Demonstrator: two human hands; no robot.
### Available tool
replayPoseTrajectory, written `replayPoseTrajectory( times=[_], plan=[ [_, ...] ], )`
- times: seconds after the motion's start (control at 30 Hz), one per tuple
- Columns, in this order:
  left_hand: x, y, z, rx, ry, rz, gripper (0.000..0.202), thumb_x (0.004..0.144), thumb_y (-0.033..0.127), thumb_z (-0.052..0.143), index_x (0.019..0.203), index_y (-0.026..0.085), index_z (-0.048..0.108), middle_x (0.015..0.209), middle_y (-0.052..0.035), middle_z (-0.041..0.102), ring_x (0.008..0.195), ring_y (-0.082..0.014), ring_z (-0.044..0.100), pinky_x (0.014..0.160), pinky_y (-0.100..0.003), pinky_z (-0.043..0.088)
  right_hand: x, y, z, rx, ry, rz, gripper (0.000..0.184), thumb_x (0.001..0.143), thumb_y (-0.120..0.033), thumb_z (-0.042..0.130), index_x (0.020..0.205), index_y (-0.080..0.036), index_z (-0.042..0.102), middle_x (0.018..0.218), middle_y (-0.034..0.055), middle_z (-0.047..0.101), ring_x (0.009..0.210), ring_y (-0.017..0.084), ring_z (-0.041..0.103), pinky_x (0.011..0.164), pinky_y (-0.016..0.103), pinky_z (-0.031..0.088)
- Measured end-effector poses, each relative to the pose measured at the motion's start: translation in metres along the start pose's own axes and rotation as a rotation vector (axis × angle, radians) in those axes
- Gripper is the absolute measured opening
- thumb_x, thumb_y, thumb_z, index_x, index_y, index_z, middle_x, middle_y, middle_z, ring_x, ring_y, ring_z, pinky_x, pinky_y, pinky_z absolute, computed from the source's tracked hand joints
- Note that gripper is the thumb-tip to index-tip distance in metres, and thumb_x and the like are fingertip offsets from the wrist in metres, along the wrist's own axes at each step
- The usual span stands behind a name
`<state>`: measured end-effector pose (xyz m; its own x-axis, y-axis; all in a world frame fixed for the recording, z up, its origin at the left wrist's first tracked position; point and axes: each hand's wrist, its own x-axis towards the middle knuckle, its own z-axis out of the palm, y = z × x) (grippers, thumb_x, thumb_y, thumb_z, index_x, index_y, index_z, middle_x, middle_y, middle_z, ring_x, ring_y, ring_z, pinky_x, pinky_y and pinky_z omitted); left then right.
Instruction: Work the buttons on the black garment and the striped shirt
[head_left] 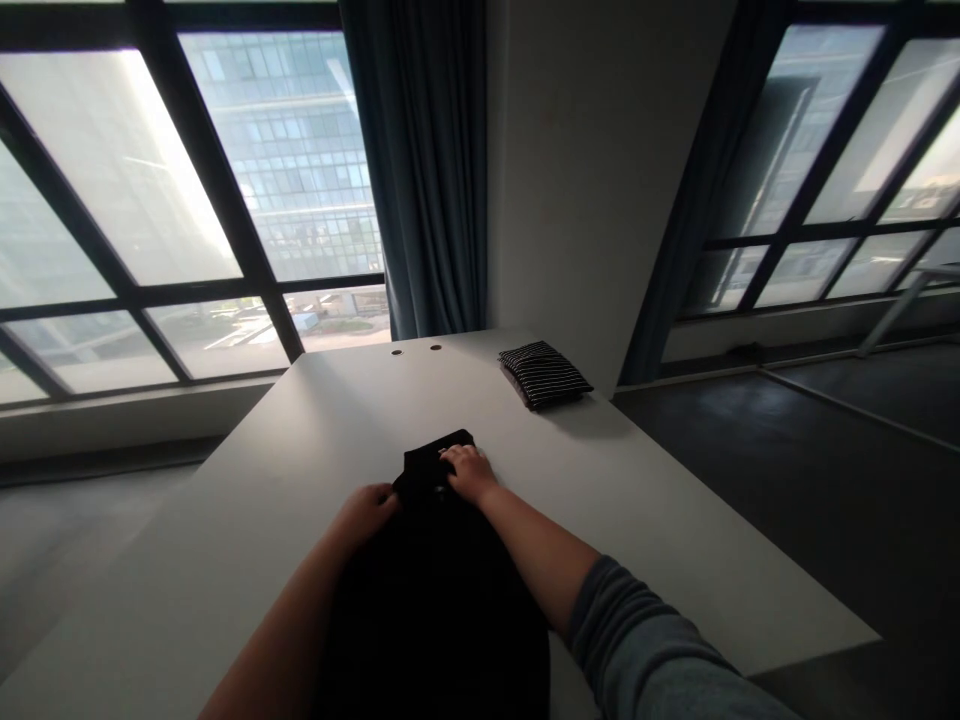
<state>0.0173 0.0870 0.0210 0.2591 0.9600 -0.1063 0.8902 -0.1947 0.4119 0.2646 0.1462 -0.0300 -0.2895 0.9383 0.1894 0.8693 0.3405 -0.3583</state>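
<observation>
A black garment lies lengthwise on the white table, its near part running down to the bottom of the view. Its far end narrows to a flap-like piece that could be a collar or a fold; the dark cloth hides the detail. My left hand is closed on the garment's left edge near that end, thumb and fingers together. On the right side of the far end rests my right hand, its fingers lying over the cloth and the thumb apart from them. Small pale spots show on the fabric near its fingertips.
A folded black cloth with white stripes lies towards the back right of the white table. Two round holes sit near the table's far edge. Beyond are windows, a blue curtain and a pillar.
</observation>
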Motion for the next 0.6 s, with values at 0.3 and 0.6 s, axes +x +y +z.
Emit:
replayPoseTrajectory(
  times=[0.3,0.6],
  plan=[
    [-0.012,-0.005,0.001,0.304,0.378,-0.021,0.032,0.092,0.028,0.060,0.123,0.027,0.066,0.134,-0.0083,0.070,0.130,-0.0324,0.059,0.108,-0.048,0.044,-0.040,-0.046,0.008,0.026,0.170,-0.157,0.021,0.104,-0.028,0.051,0.109,-0.025,0.071,0.110,0.0054,0.074,0.112,0.023,0.062,0.121,0.053,0.024],
    [0.018,-0.010,0.058,0.206,0.256,0.188,0.040,0.096,0.025,0.059,0.135,0.033,0.066,0.132,-0.0071,0.068,0.121,-0.0291,0.063,0.101,-0.044,0.046,-0.037,-0.028,0.025,0.050,0.093,-0.076,0.019,0.095,-0.029,0.065,0.112,-0.029,0.074,0.117,0.0052,0.071,0.118,0.027,0.059,0.121,0.057,0.027]
  ],
)
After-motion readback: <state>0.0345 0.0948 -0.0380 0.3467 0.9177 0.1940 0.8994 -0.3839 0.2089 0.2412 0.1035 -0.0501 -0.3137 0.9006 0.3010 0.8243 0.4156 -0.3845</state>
